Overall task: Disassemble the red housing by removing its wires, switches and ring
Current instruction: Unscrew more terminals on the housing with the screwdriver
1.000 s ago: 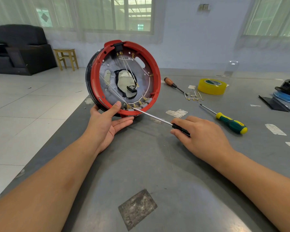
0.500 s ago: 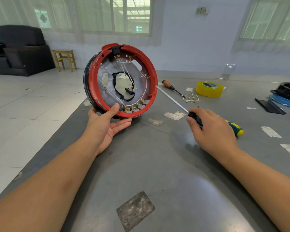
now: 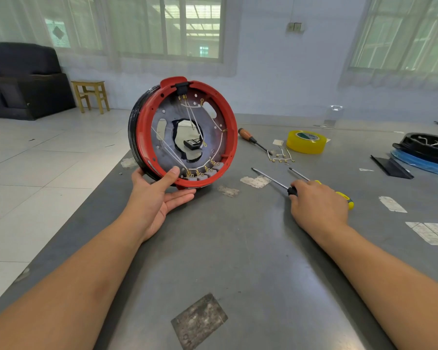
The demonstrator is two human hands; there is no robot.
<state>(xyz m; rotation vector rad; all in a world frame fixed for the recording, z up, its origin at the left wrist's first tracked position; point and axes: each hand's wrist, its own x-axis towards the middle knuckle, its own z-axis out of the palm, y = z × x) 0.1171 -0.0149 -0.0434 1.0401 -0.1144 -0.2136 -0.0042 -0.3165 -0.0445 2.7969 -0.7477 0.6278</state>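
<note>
Right hand [image 3: 319, 205] pulled black-handled screwdriver [image 3: 271, 178] off housing [image 3: 185, 132], lays it on table, still gripped; left hand [image 3: 159, 198] spread, propping housing. Tool swap likely.

One red housing [image 3: 185, 132] stands at centre frame, with four grey switches [image 3: 204, 174] along its lower rim. Three screwdrivers lie right of it: wooden-handled [image 3: 253, 140], black-handled [image 3: 273, 180], yellow-green [image 3: 339, 194]. One yellow tape roll [image 3: 306, 142] sits upper right. Two hands: left [image 3: 159, 198], right [image 3: 317, 205].
</note>
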